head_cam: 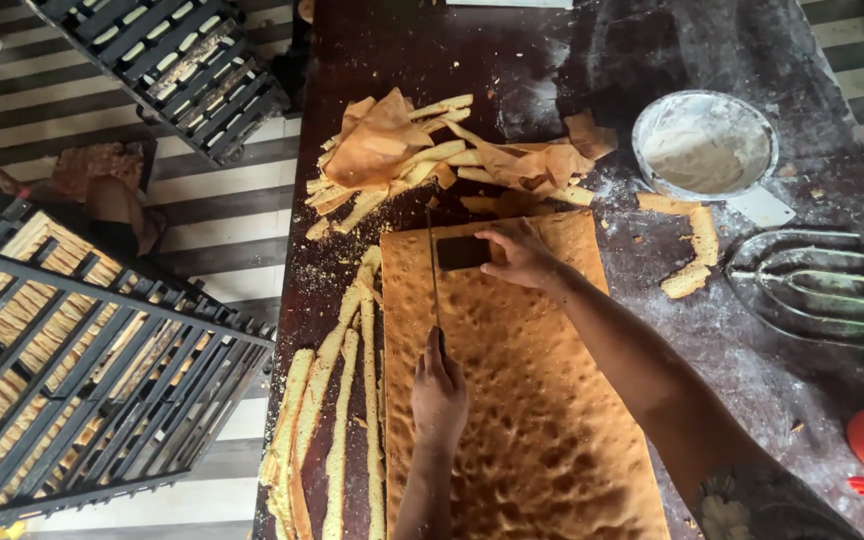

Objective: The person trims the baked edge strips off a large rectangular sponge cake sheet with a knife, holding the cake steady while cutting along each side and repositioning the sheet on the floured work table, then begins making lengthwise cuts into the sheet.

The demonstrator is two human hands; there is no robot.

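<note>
1. Cake [522, 400] is seen as a big flat brown sheet with many small dimples, lying on the dark table [752, 370] right in front of the person.
2. It is judged to be soft, light and crumbly, so it is best pressed down flat from the top and not lifted by one corner, or it may break.
3. A long thin knife [433, 270] is held by its handle in the left hand [439, 395], which is closed tight around it. The blade is laid along the cake's left side.
4. The right hand [520, 255] is laid on the far end of the cake, and a small dark flat thing [462, 252] is pinched in its fingers.
5. Long thin strips [337, 420] of cake edge are seen just left of the sheet, on the table.
6. A heap of scraps [422, 150] and thin brown skin is piled past the far end.
7. A bowl [704, 145] of white powder and a wire whisk [817, 285] are seen to the right.
8. Black racks [72, 370] with more cake are seen on the left, over a striped floor.
</note>
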